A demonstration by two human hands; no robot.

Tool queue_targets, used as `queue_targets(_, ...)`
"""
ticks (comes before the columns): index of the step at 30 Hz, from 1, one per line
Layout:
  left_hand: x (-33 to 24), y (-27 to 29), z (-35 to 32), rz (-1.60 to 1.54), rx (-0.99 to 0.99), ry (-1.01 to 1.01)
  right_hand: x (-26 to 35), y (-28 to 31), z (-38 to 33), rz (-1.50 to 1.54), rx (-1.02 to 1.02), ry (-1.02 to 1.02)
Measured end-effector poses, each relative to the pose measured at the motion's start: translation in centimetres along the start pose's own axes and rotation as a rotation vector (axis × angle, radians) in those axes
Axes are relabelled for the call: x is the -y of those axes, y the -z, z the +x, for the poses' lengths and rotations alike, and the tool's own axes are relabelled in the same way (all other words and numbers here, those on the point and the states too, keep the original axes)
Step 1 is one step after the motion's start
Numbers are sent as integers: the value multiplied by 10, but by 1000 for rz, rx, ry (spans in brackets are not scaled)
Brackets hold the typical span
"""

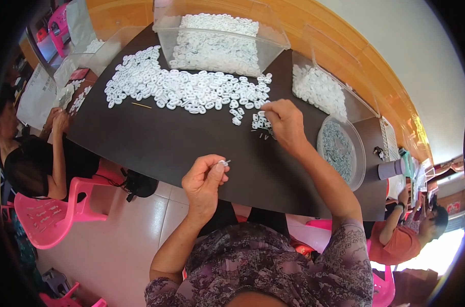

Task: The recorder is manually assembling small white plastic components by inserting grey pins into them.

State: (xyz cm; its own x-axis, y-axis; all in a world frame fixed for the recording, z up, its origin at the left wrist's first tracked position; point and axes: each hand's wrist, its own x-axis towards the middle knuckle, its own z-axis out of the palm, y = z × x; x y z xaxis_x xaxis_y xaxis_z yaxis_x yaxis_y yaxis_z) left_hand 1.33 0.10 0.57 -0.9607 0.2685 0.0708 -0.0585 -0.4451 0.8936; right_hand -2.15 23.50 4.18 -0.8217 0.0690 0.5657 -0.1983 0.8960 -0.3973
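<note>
Near the table's front edge, my left hand [204,184] is closed, thumb against forefinger, on a small white plastic piece [222,162]. A thin grey screw-like pin [228,161] sticks out from it. Farther right, my right hand [287,125] has its fingers bent together in a pinch; what lies between them is too small to make out. Just left of it sits a little group of white plastic pieces with dark holes [259,121], with a few loose pins [263,136] below. A long heap of white oval two-holed pieces [191,89] spreads behind both hands.
Behind the heap stands a clear bin [273,40] of white pieces; another clear box [319,89] holds smaller white parts. A round tub [364,163] of grey pins sits by my right forearm. A thin yellow stick [141,105] lies on the dark table [140,133]. People sit left and right.
</note>
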Motion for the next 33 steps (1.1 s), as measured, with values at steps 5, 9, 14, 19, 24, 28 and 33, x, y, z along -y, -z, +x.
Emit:
queue_targets(5,1,-2,1,11,-32,-25,-23,10,13,-71,139,36)
queue_targets(9,1,-5,2,49,-87,-27,-31,5,17,-92,220,144)
queue_targets(14,0,-9,2,116,-126,-47,-41,4,26,-130,310,185)
queue_targets(19,0,-10,2,164,-163,-45,-42,-5,24,-189,402,231)
queue_targets(24,-1,-10,1,158,-161,-45,-45,-2,21,-134,371,248)
queue_targets(28,1,-11,1,134,-149,-55,-36,11,20,35,355,153)
queue_targets(33,2,-10,1,128,-126,-54,-4,35,12,459,443,-160)
